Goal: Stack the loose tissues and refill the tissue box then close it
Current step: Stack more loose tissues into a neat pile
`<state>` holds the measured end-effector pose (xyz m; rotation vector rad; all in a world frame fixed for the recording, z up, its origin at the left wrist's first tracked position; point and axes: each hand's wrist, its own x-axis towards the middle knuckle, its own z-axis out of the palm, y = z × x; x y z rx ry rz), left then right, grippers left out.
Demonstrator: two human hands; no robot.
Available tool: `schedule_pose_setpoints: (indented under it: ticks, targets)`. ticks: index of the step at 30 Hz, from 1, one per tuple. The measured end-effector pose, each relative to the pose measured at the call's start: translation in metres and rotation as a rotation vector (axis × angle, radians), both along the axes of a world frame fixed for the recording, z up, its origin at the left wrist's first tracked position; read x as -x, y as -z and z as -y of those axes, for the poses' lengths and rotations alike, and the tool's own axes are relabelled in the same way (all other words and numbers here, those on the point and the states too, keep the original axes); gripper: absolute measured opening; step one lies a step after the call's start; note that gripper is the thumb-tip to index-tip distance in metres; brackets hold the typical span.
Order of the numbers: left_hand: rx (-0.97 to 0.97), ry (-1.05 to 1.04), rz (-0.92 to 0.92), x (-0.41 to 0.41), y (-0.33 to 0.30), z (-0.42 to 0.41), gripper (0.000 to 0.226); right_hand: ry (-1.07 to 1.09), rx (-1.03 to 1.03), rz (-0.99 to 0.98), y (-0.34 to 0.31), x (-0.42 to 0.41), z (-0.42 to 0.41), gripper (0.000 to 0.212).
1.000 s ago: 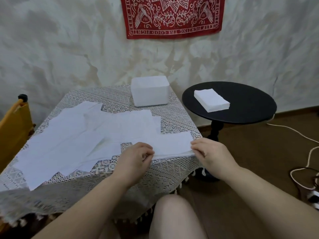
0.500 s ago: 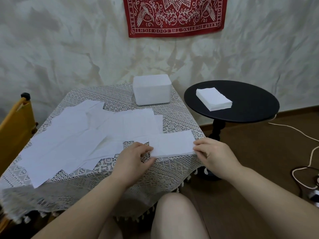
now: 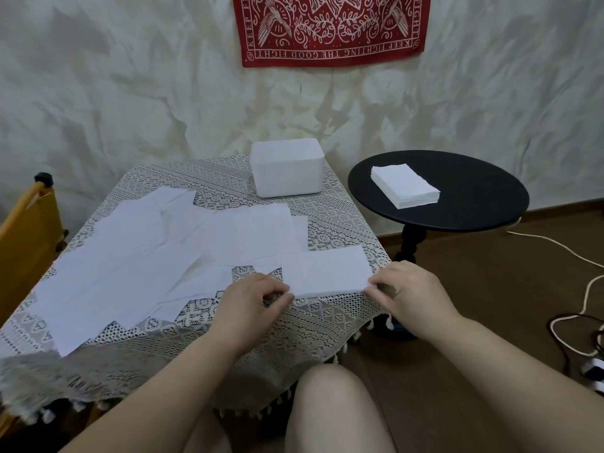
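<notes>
Several loose white tissues (image 3: 137, 256) lie spread over the lace-covered table (image 3: 336, 220). One folded tissue (image 3: 327, 271) lies at the table's near right corner. My left hand (image 3: 251, 302) pinches its near left corner and my right hand (image 3: 408, 292) pinches its near right corner. The white tissue box (image 3: 287, 171) stands at the back of the table, apart from both hands. A neat stack of tissues (image 3: 405, 186) sits on the round black side table (image 3: 474, 204) to the right.
A yellow chair (image 3: 29, 230) stands at the table's left. White and dark cables (image 3: 581, 308) run over the brown floor at right. A red patterned cloth (image 3: 330, 27) hangs on the wall. My bare knee (image 3: 330, 407) is below the table edge.
The tissue between my hands has slid a little to the right, away from the spread tissues. Both hands kept their hold on its near corners.
</notes>
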<state>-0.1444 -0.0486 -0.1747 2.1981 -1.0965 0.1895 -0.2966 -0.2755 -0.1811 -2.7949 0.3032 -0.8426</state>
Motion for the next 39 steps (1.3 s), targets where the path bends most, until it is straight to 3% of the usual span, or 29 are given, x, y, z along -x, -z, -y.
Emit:
schedule_pose_setpoints:
  ticks: [15, 19, 25, 33, 39]
  targets:
    - [-0.02, 0.009, -0.059, -0.003, 0.0, 0.0, 0.01, 0.01, 0.03, -0.056, -0.006, -0.003, -0.003, 0.013]
    - [0.0, -0.008, -0.026, -0.001, -0.004, -0.006, 0.012, 0.015, 0.02, 0.024, -0.015, -0.009, -0.015, 0.01]
    - [0.001, -0.152, 0.061, -0.014, -0.011, -0.039, 0.016, -0.134, -0.003, 0.07, -0.028, -0.051, -0.065, 0.014]
    - [-0.058, -0.488, 0.093, -0.068, -0.016, -0.122, 0.027, -0.258, -0.131, -0.128, -0.038, -0.117, -0.133, 0.033]
    - [-0.061, -0.49, 0.029, -0.09, -0.009, -0.15, 0.032, -0.267, -0.145, -0.207, -0.039, -0.158, -0.158, 0.037]
